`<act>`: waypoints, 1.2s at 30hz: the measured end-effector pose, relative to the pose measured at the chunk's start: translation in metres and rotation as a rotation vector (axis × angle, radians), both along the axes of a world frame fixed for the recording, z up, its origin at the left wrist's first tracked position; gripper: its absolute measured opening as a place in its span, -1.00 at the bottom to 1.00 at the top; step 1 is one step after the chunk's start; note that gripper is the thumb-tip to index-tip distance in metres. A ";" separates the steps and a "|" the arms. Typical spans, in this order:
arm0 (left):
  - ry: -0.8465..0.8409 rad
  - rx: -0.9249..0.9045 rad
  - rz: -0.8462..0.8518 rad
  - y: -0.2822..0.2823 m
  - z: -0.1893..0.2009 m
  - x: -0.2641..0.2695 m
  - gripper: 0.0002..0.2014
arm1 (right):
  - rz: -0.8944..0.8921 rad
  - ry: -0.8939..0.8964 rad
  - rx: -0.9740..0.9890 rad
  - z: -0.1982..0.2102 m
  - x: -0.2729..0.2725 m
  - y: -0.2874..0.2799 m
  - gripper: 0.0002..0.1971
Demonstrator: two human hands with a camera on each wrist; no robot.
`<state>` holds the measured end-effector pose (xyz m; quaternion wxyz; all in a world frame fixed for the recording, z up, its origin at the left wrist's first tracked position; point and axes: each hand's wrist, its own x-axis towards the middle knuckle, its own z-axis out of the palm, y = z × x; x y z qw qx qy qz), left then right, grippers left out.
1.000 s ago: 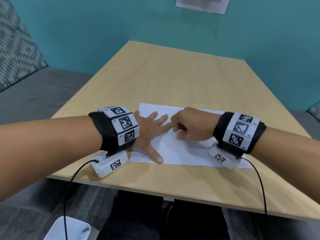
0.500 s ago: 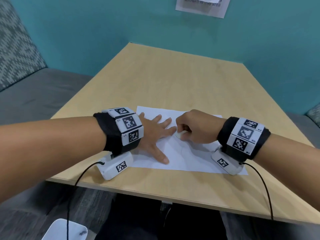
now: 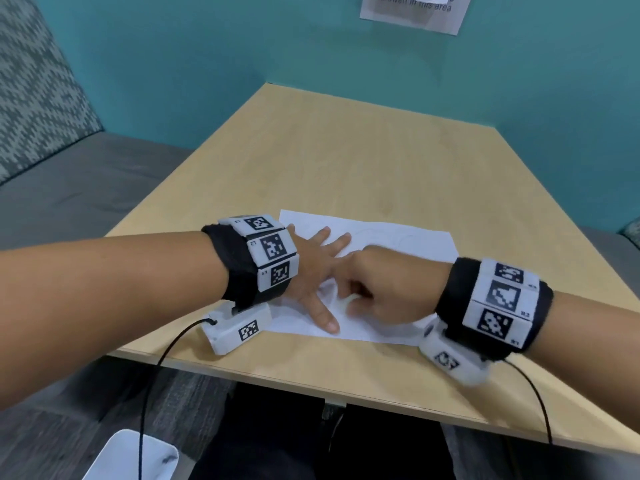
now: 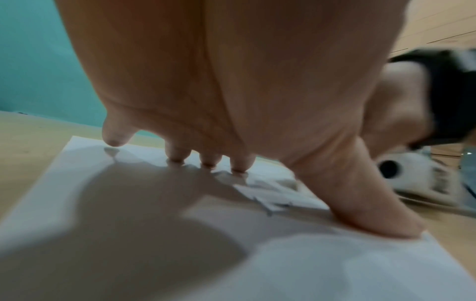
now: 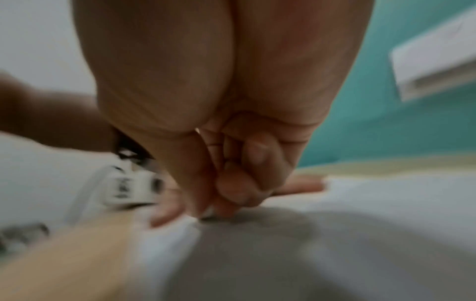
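Wood table (image 3: 346,161) under white paper (image 3: 398,237); your left hand (image 3: 311,271) flat, fingers wide, pressing it; your right hand (image 3: 388,292) pinching small white thing (image 3: 350,299).

A teal wall (image 3: 207,64) is seen behind a light wooden table (image 3: 346,161), whose far edge is set against it. 1 printed paper notice (image 3: 415,12) is fixed high on the wall, its text blurred. At the left, a grey upholstered bench (image 3: 86,174) is backed by a grey-and-white patterned cushion (image 3: 31,91). Dark wood-grain flooring (image 3: 52,427) is shown below the table's near edge. The room is evenly lit.
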<state>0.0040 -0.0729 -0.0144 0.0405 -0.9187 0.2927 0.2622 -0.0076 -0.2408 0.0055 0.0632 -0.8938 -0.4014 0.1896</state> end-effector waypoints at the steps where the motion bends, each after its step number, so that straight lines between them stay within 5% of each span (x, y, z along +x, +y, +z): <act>1: 0.002 -0.001 -0.005 0.000 0.000 0.000 0.00 | 0.022 0.043 0.004 -0.003 -0.006 0.001 -0.80; 6: -0.024 0.035 0.003 -0.002 0.001 -0.001 0.15 | -0.131 -0.122 -0.014 0.004 0.030 -0.014 -0.94; 11: -0.007 0.005 -0.009 -0.001 -0.001 0.001 -0.01 | 0.026 0.037 -0.018 -0.004 -0.005 0.001 -0.81; 16: -0.033 0.034 0.001 -0.001 -0.001 0.002 0.18 | -0.114 -0.125 -0.035 0.004 0.029 -0.014 -0.94; 20: -0.015 0.010 -0.014 0.001 -0.001 0.003 0.10 | 0.027 -0.012 -0.040 -0.003 0.005 -0.005 -0.88; 27: -0.034 0.035 -0.012 0.001 -0.002 0.002 0.16 | -0.040 -0.104 -0.047 -0.002 0.023 -0.011 -0.95; 36: -0.008 0.026 -0.004 0.002 -0.003 0.004 0.13 | -0.046 -0.104 -0.062 -0.001 0.020 -0.009 -0.75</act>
